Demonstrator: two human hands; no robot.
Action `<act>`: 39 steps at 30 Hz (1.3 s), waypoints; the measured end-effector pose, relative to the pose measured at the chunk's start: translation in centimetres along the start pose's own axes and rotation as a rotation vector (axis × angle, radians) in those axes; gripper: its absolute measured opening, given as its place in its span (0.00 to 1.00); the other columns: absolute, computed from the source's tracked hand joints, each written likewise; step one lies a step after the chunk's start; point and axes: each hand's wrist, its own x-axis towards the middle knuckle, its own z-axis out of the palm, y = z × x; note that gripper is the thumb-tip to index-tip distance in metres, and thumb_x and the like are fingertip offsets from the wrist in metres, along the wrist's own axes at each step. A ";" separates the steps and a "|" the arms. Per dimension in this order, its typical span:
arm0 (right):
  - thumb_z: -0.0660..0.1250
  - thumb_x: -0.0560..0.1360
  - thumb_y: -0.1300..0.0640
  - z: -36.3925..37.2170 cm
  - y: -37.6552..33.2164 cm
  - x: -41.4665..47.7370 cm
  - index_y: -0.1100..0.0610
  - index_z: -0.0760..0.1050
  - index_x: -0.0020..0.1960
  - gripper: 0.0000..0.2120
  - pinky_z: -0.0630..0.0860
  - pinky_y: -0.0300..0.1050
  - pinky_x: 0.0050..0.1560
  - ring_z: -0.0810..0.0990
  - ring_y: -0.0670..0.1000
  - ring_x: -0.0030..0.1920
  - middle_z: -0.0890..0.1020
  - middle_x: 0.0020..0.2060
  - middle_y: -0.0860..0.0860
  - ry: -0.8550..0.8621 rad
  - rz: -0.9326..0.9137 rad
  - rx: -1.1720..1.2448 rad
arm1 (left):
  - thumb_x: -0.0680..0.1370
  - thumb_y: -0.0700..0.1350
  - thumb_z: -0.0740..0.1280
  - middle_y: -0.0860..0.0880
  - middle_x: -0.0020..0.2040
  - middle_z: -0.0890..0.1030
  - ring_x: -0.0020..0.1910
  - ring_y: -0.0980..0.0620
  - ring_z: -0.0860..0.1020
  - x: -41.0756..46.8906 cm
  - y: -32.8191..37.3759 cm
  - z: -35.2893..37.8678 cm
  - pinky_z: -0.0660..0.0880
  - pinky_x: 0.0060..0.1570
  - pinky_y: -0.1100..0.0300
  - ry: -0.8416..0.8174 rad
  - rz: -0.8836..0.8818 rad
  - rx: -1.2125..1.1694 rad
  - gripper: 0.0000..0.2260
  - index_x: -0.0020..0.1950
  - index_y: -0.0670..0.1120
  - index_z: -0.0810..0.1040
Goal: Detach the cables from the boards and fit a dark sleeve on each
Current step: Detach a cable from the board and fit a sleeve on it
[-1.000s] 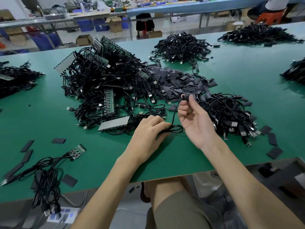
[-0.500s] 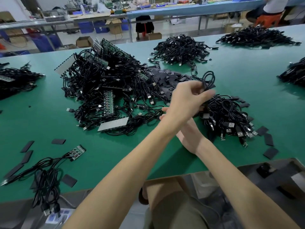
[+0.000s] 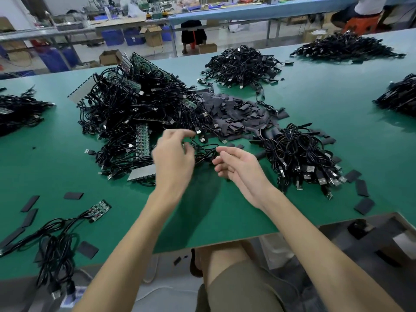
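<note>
A big tangle of black cables plugged into green boards [image 3: 139, 113] lies left of centre on the green table [image 3: 213, 212]. Behind my hands is a heap of dark flat sleeves [image 3: 236, 113]. To the right sits a pile of loose black USB cables [image 3: 299, 154]. My left hand [image 3: 173, 158] hovers at the near edge of the tangle, blurred, fingers loosely bent and holding nothing that I can make out. Beside it, palm up, my right hand [image 3: 238, 165] has its fingers relaxed and is empty.
A small green board with cables attached [image 3: 100, 210] lies near the front left edge, with loose sleeves [image 3: 73, 195] around it. More sleeves [image 3: 362, 188] lie at the front right. Further cable piles [image 3: 243, 64] sit at the back and sides. People sit at a far bench.
My left hand carried a coiled cable to the right pile, let it go and came back left to the tangle. My right hand released the cable end and now lies open.
</note>
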 end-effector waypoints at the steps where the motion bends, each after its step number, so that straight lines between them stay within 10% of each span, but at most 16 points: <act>1: 0.63 0.84 0.64 -0.1 0.0 0.1 0.66 0.75 0.64 0.11 0.79 0.41 0.42 0.81 0.49 0.39 0.84 0.42 0.55 -0.005 0.000 -0.004 | 0.82 0.43 0.64 0.46 0.64 0.75 0.65 0.44 0.74 0.1 -1.2 -0.5 0.66 0.70 0.45 -0.031 -0.090 0.142 0.12 0.64 0.47 0.79; 4: 0.62 0.84 0.64 -0.2 0.0 0.0 0.66 0.75 0.65 0.11 0.79 0.41 0.43 0.81 0.49 0.40 0.84 0.43 0.55 -0.017 -0.003 -0.004 | 0.85 0.55 0.58 0.40 0.73 0.66 0.76 0.38 0.60 0.2 -3.6 -1.7 0.50 0.75 0.31 -0.279 -0.381 0.322 0.19 0.67 0.42 0.73; 9: 0.63 0.83 0.65 0.0 -0.1 0.0 0.65 0.75 0.64 0.10 0.79 0.40 0.42 0.81 0.48 0.40 0.84 0.43 0.54 -0.005 -0.008 0.004 | 0.81 0.66 0.59 0.42 0.70 0.72 0.72 0.40 0.66 -0.4 -3.2 -1.8 0.65 0.68 0.35 -0.447 -0.250 0.316 0.24 0.56 0.45 0.76; 14: 0.68 0.80 0.67 -0.1 0.1 0.0 0.60 0.78 0.62 0.11 0.78 0.44 0.51 0.80 0.49 0.46 0.81 0.49 0.55 0.048 -0.047 -0.068 | 0.75 0.47 0.77 0.47 0.71 0.73 0.69 0.46 0.72 -0.6 -2.7 -2.6 0.69 0.67 0.53 -0.610 0.021 0.237 0.29 0.74 0.45 0.72; 28: 0.77 0.73 0.63 0.2 1.1 0.1 0.52 0.83 0.51 0.10 0.80 0.53 0.54 0.81 0.49 0.49 0.83 0.47 0.47 0.051 -0.285 -0.614 | 0.84 0.43 0.64 0.48 0.47 0.82 0.50 0.44 0.77 -3.4 -3.0 0.8 0.66 0.52 0.50 -0.163 0.167 0.121 0.06 0.51 0.45 0.79; 39: 0.75 0.76 0.61 0.7 1.0 -0.4 0.55 0.82 0.49 0.04 0.69 0.28 0.42 0.75 0.37 0.38 0.78 0.43 0.43 0.116 -0.450 -0.866 | 0.81 0.46 0.70 0.53 0.49 0.81 0.50 0.49 0.78 -3.8 -3.0 1.2 0.62 0.52 0.57 0.008 0.317 0.088 0.04 0.53 0.47 0.81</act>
